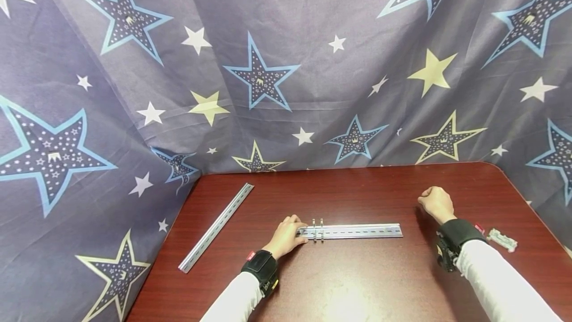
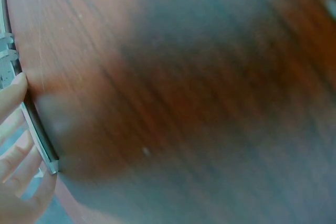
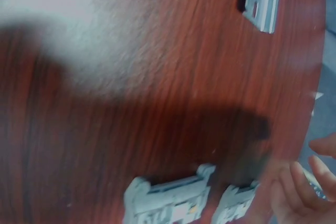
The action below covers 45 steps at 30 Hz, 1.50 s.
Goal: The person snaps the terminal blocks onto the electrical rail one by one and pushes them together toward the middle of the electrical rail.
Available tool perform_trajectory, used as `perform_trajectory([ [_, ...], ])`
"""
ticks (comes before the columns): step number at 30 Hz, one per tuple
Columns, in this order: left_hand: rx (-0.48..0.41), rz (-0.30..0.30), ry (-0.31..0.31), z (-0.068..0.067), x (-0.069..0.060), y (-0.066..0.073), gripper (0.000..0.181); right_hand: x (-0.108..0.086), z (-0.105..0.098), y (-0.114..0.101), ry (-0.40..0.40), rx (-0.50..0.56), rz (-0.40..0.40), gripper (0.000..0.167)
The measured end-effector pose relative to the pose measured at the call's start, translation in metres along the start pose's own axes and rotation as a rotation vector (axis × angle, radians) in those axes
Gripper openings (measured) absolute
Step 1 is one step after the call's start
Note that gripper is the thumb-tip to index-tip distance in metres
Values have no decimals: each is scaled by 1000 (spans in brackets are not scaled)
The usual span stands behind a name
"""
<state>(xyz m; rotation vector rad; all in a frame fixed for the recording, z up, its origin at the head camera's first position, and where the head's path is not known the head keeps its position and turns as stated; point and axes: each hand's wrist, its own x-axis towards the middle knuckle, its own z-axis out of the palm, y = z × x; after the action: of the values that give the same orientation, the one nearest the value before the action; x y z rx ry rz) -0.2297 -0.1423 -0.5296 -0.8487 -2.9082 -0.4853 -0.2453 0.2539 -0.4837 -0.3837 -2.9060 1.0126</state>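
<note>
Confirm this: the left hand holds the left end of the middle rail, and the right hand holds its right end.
Wrong about the right hand: the head view shows it off the middle rail, beyond its right end. The left hand does hold the left end.

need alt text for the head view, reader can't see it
A person's left hand grips one end of a slotted metal rail with two crosspieces on a reddish table. The right hand is beyond the rail's other end; a second rail lies at picture left; starry cloth hangs behind.
</note>
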Motion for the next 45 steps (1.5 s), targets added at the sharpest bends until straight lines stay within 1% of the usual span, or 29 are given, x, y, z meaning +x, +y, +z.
perform_trajectory([
  [6,-6,-7,0,0,0,-1,34,-1,-5,8,45,11,37,26],
  [13,-6,-1,7,-1,0,-1,34,-3,-8,16,32,45,63,28],
  [19,0,8,14,2,0,-2,34,-2,-9,26,74,-12,38,30],
  [23,-1,7,11,2,0,-2,34,-2,-7,34,94,-46,40,35],
  [28,4,5,7,1,0,-2,34,-4,-4,38,85,-52,67,39],
  [33,-2,8,15,1,0,-2,34,-5,-3,38,75,-63,63,38],
  [38,-10,15,18,2,0,-2,33,-5,-1,42,64,-79,90,40],
  [43,-13,13,20,0,-1,0,33,-4,2,44,64,-94,96,41],
  [45,-14,12,22,0,-1,0,33,-4,2,44,66,-107,86,41],
])
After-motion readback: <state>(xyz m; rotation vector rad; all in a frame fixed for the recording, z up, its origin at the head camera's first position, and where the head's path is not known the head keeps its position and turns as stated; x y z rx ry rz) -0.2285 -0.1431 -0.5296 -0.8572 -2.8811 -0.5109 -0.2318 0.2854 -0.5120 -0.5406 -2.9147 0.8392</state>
